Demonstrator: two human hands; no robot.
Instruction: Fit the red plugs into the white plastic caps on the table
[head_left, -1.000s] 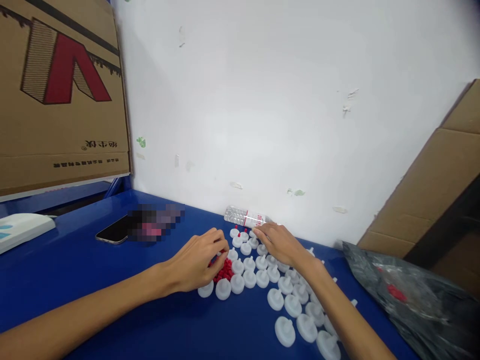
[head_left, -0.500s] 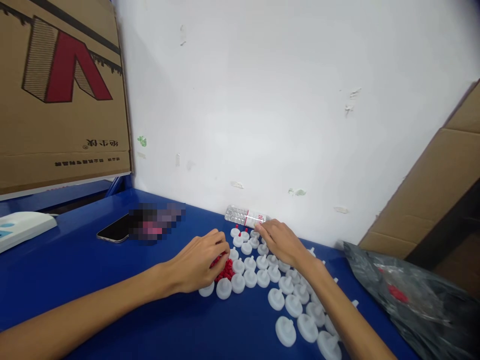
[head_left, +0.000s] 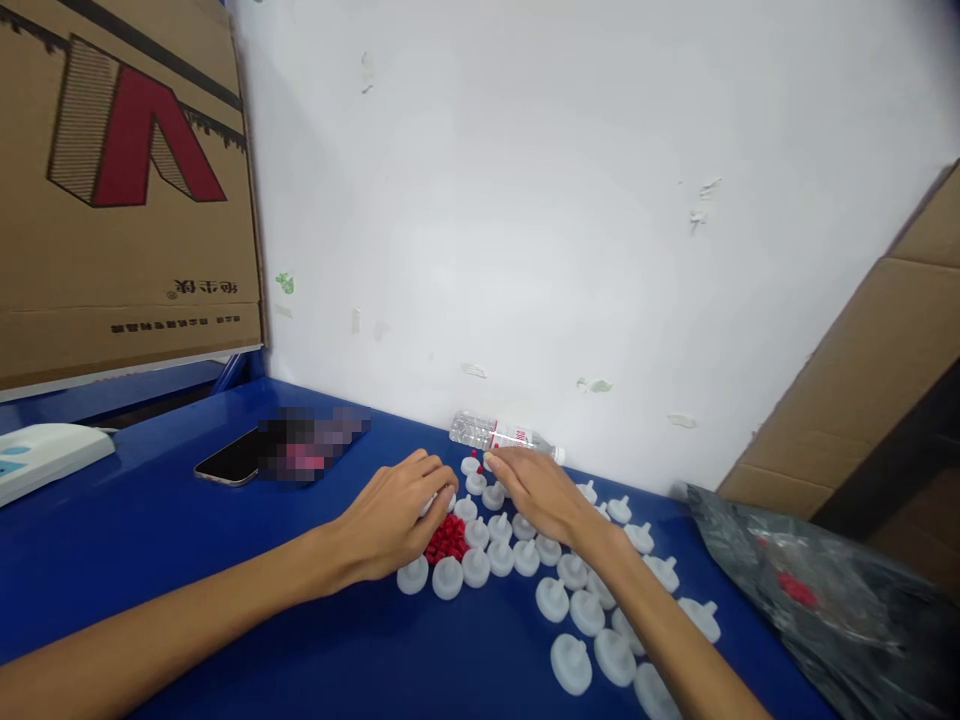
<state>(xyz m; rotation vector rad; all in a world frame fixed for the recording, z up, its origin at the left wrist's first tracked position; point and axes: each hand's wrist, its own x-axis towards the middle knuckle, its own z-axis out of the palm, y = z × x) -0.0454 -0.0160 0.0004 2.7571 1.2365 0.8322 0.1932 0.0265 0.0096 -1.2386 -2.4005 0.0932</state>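
My left hand [head_left: 401, 512] is curled at the left edge of a heap of small red caps [head_left: 448, 540]. White plastic shows between its thumb and fingers; whether they hold anything is hidden. Around the heap stand round white plastic discs with a short nozzle on top, such as this white disc [head_left: 448, 577]. My right hand [head_left: 536, 490] reaches over the rear discs, its fingers bent down and drawn together beside a disc with a red tip [head_left: 471, 464]. What its fingertips grip, if anything, cannot be seen.
A clear plastic bottle [head_left: 472, 428] lies against the white wall. On the blue table are a phone [head_left: 229, 458] and a white device [head_left: 52, 455] at left. A dark plastic bag [head_left: 817, 590] lies at right; cardboard boxes [head_left: 187, 240] flank both sides.
My right hand has moved left along the rear discs, uncovering the bottle's neck and more discs at right. My left hand has shifted slightly left and up, showing more of the red heap.
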